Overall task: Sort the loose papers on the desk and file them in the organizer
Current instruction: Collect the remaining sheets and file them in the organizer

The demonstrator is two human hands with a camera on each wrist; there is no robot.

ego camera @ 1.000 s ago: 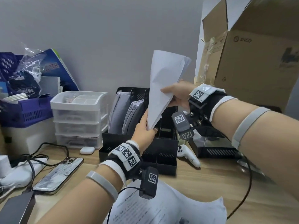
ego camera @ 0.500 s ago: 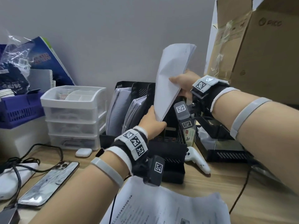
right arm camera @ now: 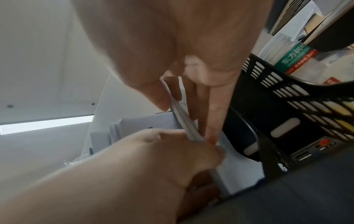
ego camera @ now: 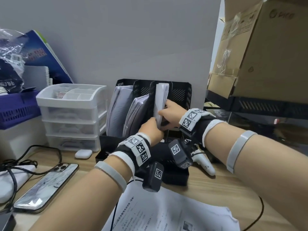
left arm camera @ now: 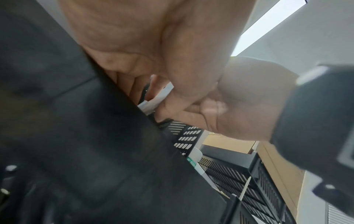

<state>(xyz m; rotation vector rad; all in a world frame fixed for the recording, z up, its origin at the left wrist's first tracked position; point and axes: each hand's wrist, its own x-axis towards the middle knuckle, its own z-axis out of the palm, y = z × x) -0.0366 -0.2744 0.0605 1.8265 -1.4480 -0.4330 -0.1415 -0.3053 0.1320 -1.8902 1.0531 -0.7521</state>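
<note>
A white stack of papers stands on edge inside the right slot of the black mesh organizer. My right hand pinches the stack from the right, thumb on its near face; in the right wrist view the paper edge runs between thumb and fingers. My left hand grips the stack's lower front corner, seen as a white paper edge in the left wrist view. The two left slots hold grey-white filed papers. More printed loose sheets lie on the desk in front.
A white drawer unit stands left of the organizer, with an earbud case and a phone in front. A white game controller lies to the right. A cardboard box sits on a black rack at right. Cables trail at left.
Both hands have lowered the paper stack from above the organizer down into its right slot. The stack now stands upright between the dividers.
</note>
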